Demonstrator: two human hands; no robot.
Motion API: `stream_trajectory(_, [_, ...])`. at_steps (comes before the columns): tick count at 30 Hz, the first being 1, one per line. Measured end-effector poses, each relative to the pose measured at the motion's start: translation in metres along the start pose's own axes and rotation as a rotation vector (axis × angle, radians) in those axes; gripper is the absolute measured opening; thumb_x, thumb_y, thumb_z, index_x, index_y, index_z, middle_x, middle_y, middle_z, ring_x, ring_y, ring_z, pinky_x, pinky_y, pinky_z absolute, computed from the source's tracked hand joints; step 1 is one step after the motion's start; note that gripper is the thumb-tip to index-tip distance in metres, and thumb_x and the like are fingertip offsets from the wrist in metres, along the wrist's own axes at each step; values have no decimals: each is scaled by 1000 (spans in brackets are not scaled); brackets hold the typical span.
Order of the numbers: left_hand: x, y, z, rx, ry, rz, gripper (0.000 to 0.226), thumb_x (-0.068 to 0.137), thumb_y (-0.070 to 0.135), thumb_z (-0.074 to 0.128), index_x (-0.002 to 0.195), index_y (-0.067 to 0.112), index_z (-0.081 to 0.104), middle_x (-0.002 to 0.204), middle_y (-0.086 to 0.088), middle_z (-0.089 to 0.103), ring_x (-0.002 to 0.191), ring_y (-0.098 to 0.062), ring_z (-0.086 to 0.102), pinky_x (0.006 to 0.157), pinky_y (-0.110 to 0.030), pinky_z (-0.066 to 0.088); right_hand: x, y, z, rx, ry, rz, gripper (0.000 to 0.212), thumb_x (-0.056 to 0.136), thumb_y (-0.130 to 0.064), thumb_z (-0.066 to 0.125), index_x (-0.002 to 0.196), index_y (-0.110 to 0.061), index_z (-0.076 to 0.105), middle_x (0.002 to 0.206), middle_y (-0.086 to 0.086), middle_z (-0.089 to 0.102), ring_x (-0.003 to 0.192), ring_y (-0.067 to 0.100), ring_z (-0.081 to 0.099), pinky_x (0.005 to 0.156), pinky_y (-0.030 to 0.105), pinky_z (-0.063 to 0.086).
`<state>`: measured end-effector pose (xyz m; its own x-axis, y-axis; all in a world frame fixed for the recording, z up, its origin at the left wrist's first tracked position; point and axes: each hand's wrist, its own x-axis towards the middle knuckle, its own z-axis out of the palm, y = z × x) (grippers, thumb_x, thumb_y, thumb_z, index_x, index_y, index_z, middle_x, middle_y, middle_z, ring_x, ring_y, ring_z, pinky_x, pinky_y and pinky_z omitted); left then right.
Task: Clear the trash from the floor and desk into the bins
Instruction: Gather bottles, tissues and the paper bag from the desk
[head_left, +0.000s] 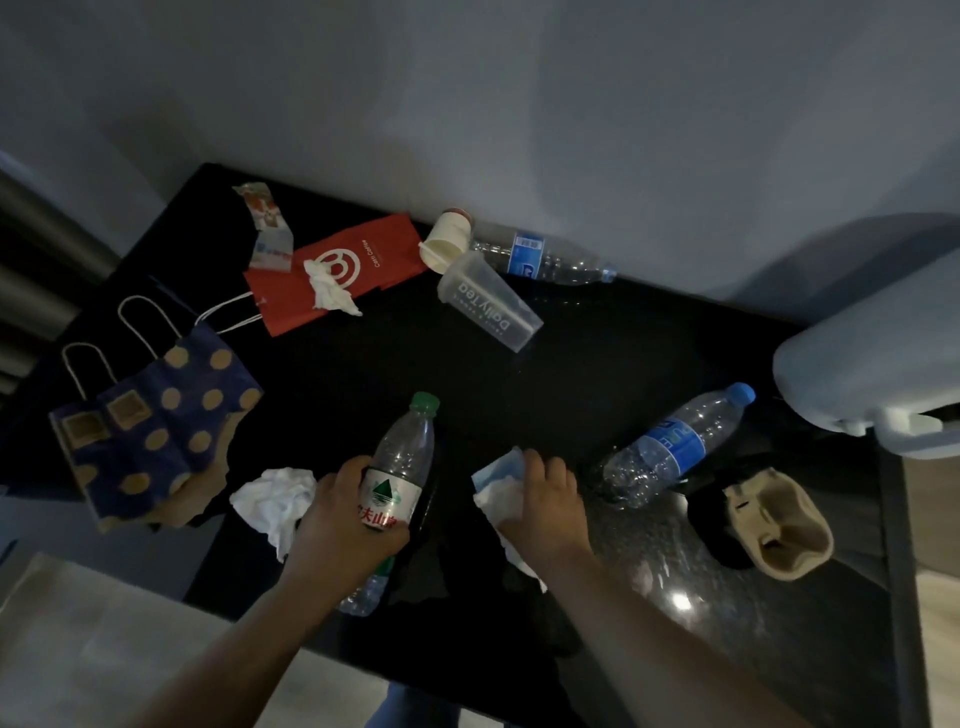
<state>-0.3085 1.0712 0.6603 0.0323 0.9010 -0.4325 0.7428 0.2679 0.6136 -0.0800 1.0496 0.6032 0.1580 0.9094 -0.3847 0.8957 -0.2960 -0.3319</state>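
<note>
My left hand (343, 525) grips a clear plastic bottle (402, 457) with a green cap and a white and red label, near the front of the black desk (519, 395). Beside it, my right hand (545, 499) grips a crumpled white and pale blue tissue (496, 475) on the desk. A second crumpled white tissue (275, 501) lies just left of my left hand. A blue-labelled bottle (675, 444) lies on its side to the right of my right hand.
Further back lie a red paper bag (358, 270) with a tissue (327, 288) on it, a clear cup (488, 304), a white cup (447, 239), another bottle (545, 257) and a wrapper (267, 228). A dotted blue bag (156, 421) sits left, a cardboard cup carrier (779, 525) right, beside a chair (872, 358).
</note>
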Motion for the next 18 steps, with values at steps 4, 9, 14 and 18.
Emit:
stream_trajectory(4, [0, 12, 9, 25, -23, 36, 80, 63, 29, 80, 131, 26, 40, 113, -3, 50, 90, -16, 58, 75, -39, 55, -18, 21, 3, 116, -17, 43, 58, 78, -24, 68, 130, -17, 43, 124, 3, 41, 113, 20, 41, 91, 26, 41])
stream_trajectory(9, [1, 38, 26, 59, -71, 80, 82, 63, 32, 79, 133, 30, 37, 116, 0, 48, 89, -11, 57, 67, -28, 50, -39, 52, -7, 327, -23, 119, 36, 84, -24, 65, 115, -11, 52, 109, 4, 57, 100, 19, 57, 79, 19, 43])
stream_trajectory(14, [1, 72, 46, 57, -130, 133, 80, 62, 33, 79, 131, 33, 39, 113, 2, 50, 89, -11, 59, 72, -33, 54, -62, 88, -38, 558, 37, 147, 40, 83, -26, 71, 115, -15, 50, 91, -4, 63, 86, 14, 62, 61, 8, 36])
stream_trajectory(18, [-1, 104, 67, 77, -159, 204, 80, 61, 32, 80, 131, 31, 40, 113, 2, 51, 89, -12, 60, 74, -35, 56, -78, 124, -74, 608, 230, 186, 32, 80, -31, 74, 100, -23, 51, 77, -14, 59, 70, -1, 57, 55, 9, 39])
